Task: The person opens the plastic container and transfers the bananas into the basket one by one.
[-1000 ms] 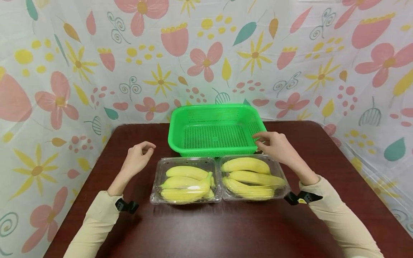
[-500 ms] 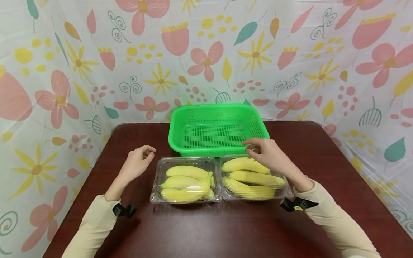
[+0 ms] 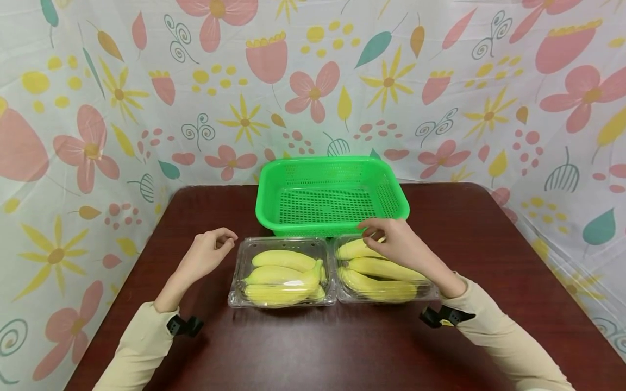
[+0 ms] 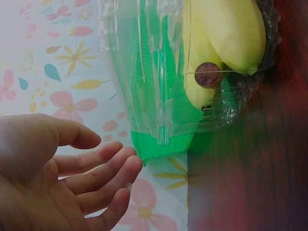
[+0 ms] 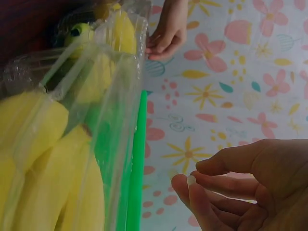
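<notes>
A: Why park the left tub [image 3: 235, 300] and right tub [image 3: 346, 298] edge to edge like that?

B: Probably to have both in easy reach, one per side. Just guessing. Sitting flat on the table [image 3: 293, 347], right in front of the basket [image 3: 313, 228], with bananas [image 3: 283, 276] lying crosswise inside each. Seem to be closed too, likely to stop any rolling out.

A: Anything in the left hand [image 3: 205, 252]?

B: Nope, nothing. Held just beside the outer side of the left tub, fingers relaxed and a bit bent, well off the thumb. Not touching, going by the gap in the left wrist view. Maybe hanging back to stay out of the way.

A: And the right hand [image 3: 401, 244]?

B: Also holding zilch. Hovering over the far part of the right tub in the head view, partly covering the far banana [image 3: 351, 249]. Loosely curled, with the thumb nearly at the fingertips. Looks apart from the tub in the right wrist view. Can't tell how high above, though. Maybe angled that way to come at the tub from behind.
</notes>
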